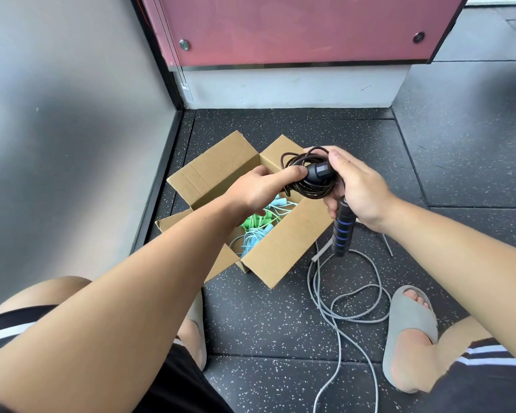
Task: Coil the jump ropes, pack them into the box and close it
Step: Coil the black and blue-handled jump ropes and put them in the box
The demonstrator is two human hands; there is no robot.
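Forearms fill the near part of the view, reaching out over striped black shorts (9,326) that the frame edge cuts off.

1. Grip. The left hand (259,189) pinches one end of the black jump rope (307,187) between thumb and fingers, at the rope's upper handle. The right hand (358,186) curls round the coiled cord and the top of the second handle (343,231), a black grip with blue rings that hangs down below the palm. The coil is held above the far right corner of the box (280,251).

2. Box. It stands on the speckled floor (265,326) with all flaps up. Green and light-blue ropes (251,231) lie inside.

3. Hidden or cut off. The left forearm covers the box's near left flap and part of its inside. The left foot is mostly behind that arm. The right-hand fingers under the coil cannot be made out.

4. Loose rope. The grey jump rope (349,305) lies in open loops just right of the box, between it and the sandal (411,320). One strand runs off the near edge.

5. Room. The grey wall (72,144) stands close on the box's left. Bare floor lies far of the box, up to the red panel (295,28), and well out to the right.
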